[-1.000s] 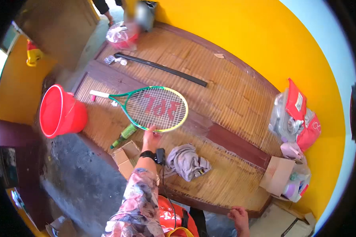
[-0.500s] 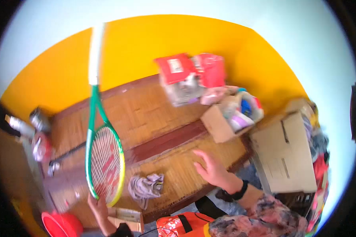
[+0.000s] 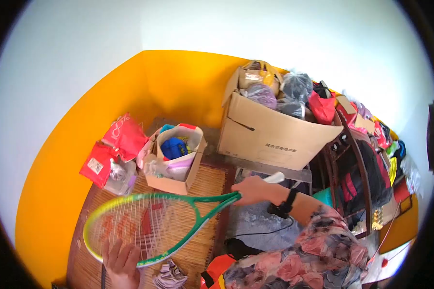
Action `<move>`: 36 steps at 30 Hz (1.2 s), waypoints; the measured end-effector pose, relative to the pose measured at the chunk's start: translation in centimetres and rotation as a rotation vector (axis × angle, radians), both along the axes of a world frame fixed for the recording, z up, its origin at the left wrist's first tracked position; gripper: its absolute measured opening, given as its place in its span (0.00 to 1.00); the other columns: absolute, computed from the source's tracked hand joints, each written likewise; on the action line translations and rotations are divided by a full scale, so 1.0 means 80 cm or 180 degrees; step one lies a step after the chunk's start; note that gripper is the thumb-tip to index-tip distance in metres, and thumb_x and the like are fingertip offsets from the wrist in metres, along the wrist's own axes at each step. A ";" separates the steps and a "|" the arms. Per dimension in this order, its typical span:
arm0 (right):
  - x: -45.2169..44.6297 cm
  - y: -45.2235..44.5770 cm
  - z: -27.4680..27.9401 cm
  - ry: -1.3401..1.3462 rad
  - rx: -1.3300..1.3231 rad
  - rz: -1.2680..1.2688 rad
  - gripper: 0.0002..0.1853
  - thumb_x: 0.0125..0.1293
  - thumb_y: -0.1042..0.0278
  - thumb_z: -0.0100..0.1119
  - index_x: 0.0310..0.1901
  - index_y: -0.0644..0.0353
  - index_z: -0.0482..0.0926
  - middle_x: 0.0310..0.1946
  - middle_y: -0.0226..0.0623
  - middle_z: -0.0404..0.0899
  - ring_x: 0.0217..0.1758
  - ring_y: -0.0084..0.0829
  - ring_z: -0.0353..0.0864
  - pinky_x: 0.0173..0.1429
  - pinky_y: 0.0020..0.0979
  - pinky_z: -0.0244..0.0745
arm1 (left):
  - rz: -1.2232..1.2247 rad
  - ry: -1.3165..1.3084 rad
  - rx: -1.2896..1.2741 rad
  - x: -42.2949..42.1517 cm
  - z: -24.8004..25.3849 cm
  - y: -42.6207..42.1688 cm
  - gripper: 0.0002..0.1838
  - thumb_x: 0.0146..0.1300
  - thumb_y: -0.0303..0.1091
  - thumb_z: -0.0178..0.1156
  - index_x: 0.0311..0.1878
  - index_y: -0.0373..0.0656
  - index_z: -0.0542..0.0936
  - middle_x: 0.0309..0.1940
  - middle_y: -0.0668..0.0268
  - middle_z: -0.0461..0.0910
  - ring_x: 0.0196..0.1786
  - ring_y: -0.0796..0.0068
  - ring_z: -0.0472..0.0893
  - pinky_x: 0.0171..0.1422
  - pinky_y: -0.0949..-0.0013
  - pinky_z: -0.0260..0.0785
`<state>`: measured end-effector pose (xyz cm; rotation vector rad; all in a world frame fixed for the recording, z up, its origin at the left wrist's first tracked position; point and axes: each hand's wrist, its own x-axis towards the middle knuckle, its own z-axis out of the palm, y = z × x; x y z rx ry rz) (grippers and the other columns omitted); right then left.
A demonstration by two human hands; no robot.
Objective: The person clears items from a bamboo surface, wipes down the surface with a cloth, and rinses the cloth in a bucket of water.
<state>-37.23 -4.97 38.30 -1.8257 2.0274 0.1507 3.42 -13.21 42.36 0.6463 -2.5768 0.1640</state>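
Observation:
A tennis racket (image 3: 197, 222) with a green and yellow frame and a white grip lies tilted across the view, its head to the left. My right hand (image 3: 255, 190) is wrapped round its handle, and the white end of the grip sticks out past the fist. At the lower edge of the racket head, my left hand (image 3: 122, 260) lies against the strings with its fingers stretched out; its thumb is not clearly seen. A crumpled greyish cloth (image 3: 170, 276) rests on the slatted wooden surface (image 3: 197, 241) below the racket.
Behind the racket stand a small open carton (image 3: 166, 183) of wrapped items and red packages (image 3: 125, 137). A large cardboard box (image 3: 275, 139) full of bagged things is at the back. A rack (image 3: 364, 178) with bags stands right; a dark cable (image 3: 265, 232) crosses the floor.
The racket has swung from upright to sideways, its handle now in my right hand, which was empty. My left hand has loosened from the head's tip. The view has turned right.

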 end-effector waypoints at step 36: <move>-0.583 -0.320 -0.067 -0.1741 -0.4566 -0.4985 0.22 0.50 0.55 0.63 0.30 0.72 0.72 0.27 0.49 0.76 0.26 0.39 0.77 0.27 0.34 0.71 | 0.0649 0.1228 0.4407 -0.324 -0.116 -0.099 0.11 0.60 0.29 0.52 0.45 0.39 0.74 0.37 0.65 0.76 0.40 0.75 0.74 0.43 0.71 0.68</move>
